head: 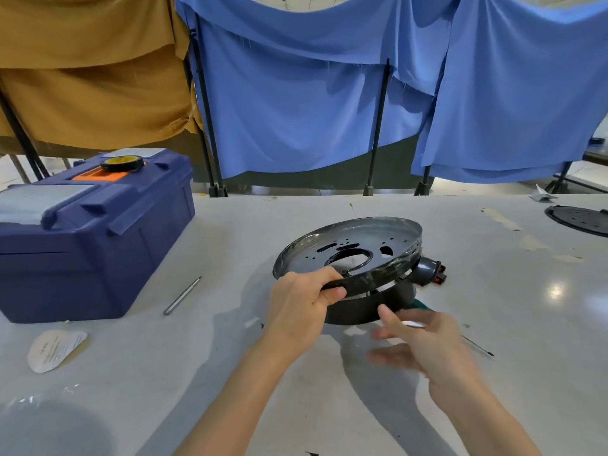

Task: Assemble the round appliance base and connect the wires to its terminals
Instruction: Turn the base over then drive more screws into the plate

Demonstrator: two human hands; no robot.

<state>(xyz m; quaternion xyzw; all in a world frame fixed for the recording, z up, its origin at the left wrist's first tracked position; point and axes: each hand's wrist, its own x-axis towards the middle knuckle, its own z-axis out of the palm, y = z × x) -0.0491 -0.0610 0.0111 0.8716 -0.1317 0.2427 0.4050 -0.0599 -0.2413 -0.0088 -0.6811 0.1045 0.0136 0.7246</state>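
A round black metal plate (pixel 355 245) with a raised rim and a centre hole is tilted up over a dark plastic base ring (pixel 358 311) on the table. My left hand (pixel 302 301) grips the plate's near rim, thumb under and fingers over. A black socket with a red part (pixel 431 269) sticks out at the right side. Just in front of the base ring is my right hand (pixel 418 343), blurred, fingers spread and holding nothing. A green-handled screwdriver (pixel 424 306) lies partly hidden behind it. No wires can be made out.
A blue toolbox (pixel 92 238) with a roll of black tape (pixel 122 163) on top stands at the left. A grey pen-like tool (pixel 182 296) and a white paper label (pixel 56 348) lie near it. Another black round plate (pixel 579 220) lies far right. Cloth screens hang behind the table.
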